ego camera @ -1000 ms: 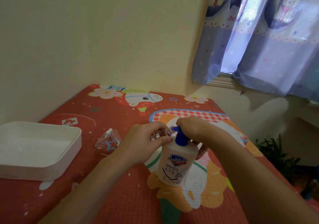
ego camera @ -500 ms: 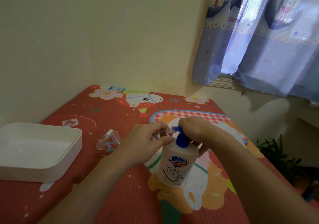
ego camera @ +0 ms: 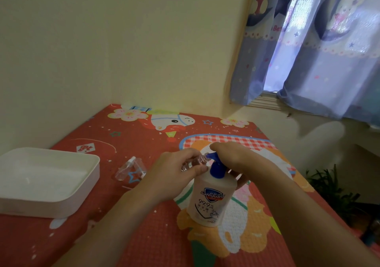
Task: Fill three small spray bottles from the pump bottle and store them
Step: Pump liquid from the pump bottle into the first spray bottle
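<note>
A white pump bottle [ego camera: 211,199] with a blue pump head [ego camera: 216,167] stands on the red patterned table. My left hand [ego camera: 174,174] holds a small clear spray bottle [ego camera: 197,160] tilted, its open neck right at the blue spout. My right hand [ego camera: 230,155] lies over the pump head, its fingers curling down behind the bottle. Two more small clear spray bottles [ego camera: 130,169] lie together on the table to the left of my hands.
A white shallow tray [ego camera: 80,192] sits at the table's left edge. The table [ego camera: 144,236] stands in a corner with walls behind and to the left. A curtain [ego camera: 308,50] hangs at the right, with a plant [ego camera: 333,190] on the floor below.
Both hands and the bottles stay almost in the same place. The small bottle's neck remains at the spout.
</note>
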Demonstrator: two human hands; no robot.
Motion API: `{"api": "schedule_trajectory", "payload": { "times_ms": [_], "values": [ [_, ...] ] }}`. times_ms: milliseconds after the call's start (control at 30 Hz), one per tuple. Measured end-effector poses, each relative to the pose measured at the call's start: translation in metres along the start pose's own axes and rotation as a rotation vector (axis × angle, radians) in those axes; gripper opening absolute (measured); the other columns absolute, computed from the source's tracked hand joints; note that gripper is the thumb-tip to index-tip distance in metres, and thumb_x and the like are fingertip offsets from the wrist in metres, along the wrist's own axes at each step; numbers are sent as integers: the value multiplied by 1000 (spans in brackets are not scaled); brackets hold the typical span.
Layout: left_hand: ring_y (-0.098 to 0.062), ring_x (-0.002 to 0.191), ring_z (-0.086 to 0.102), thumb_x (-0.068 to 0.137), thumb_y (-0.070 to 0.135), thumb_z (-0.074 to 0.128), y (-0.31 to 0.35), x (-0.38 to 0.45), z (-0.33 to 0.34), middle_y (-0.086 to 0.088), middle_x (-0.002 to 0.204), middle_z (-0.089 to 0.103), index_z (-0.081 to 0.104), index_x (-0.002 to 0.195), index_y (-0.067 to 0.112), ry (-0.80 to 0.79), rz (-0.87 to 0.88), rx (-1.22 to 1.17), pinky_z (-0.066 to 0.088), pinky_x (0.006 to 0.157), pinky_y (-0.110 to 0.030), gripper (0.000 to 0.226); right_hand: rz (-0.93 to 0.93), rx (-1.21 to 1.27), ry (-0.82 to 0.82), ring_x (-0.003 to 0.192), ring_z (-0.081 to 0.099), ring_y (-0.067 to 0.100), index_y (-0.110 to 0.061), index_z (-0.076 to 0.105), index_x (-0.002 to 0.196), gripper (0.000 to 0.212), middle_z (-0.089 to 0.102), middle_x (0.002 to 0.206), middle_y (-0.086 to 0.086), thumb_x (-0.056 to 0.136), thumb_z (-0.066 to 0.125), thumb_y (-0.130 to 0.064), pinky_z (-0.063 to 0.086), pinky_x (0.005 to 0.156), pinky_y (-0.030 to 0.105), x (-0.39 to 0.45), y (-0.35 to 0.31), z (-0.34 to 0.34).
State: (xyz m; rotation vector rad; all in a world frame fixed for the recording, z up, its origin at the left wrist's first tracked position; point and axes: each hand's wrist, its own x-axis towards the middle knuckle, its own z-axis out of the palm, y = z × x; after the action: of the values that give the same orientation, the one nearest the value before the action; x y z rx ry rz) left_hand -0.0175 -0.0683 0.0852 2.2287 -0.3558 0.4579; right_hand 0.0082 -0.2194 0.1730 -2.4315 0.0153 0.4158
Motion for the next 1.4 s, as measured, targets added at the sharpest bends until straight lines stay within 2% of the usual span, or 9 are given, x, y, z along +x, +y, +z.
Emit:
{"api": "schedule_trajectory", "payload": {
  "times_ms": [67,133,400,500,600,700,833,967,1400],
  "values": [
    [-2,82,61,91,44,63,0,0,0,14,92,69,67,111,34,-2,-1,-21,49,68,-25,22,-6,47,18,104,62,39,-11,51,97,27,58,116,20,102,33,-30,53,91,50,7,6,-1],
    [0,80,62,91,46,61,0,0,2,16,88,68,66,108,36,-1,-3,-43,47,67,-22,20,-17,115,59,97,63,34,-8,59,105,42,63,109,17,99,33,-40,52,85,44,11,10,0],
    [-2,91,63,93,46,60,1,-5,7,15,96,69,66,110,36,20,-6,-93,54,80,-37,21,-138,355,168,90,66,28,-8,72,92,69,71,93,12,98,24,-57,51,80,42,13,24,1],
    [1,93,63,93,47,59,-1,-7,9,17,97,69,65,110,37,36,-4,-106,54,81,-37,21,-223,489,184,89,66,20,-18,74,85,66,73,91,4,100,21,-55,54,83,40,11,35,0],
    [-1,93,63,93,46,59,-2,-8,11,17,97,69,65,112,37,45,-7,-116,54,82,-38,21,-350,552,123,100,63,14,-25,70,101,51,70,103,-3,103,22,-42,52,79,31,8,51,3],
    [-4,92,63,94,46,58,-4,-8,12,14,95,68,64,112,38,51,-12,-132,54,81,-41,20,-469,405,56,112,58,3,-46,62,109,33,65,108,-22,101,36,-28,49,77,21,10,69,7],
    [-5,93,65,94,47,58,-7,-10,13,15,99,70,61,115,41,62,-37,-171,57,77,-43,22,-569,262,6,106,60,-5,-60,51,113,40,63,112,-27,87,60,-30,51,88,24,3,84,14],
    [-7,95,65,94,47,57,-9,-11,15,15,102,70,59,115,37,70,-78,-213,56,81,-44,23,-551,55,58,98,65,3,-50,41,125,62,62,111,-20,75,77,-39,58,84,32,1,89,24],
    [-4,84,71,85,58,53,-8,-17,11,9,102,71,56,120,27,67,-143,-298,58,79,-41,47,-526,2,129,100,63,9,-36,44,123,55,60,114,-14,78,77,-35,57,80,30,12,97,19]
  ]
}}
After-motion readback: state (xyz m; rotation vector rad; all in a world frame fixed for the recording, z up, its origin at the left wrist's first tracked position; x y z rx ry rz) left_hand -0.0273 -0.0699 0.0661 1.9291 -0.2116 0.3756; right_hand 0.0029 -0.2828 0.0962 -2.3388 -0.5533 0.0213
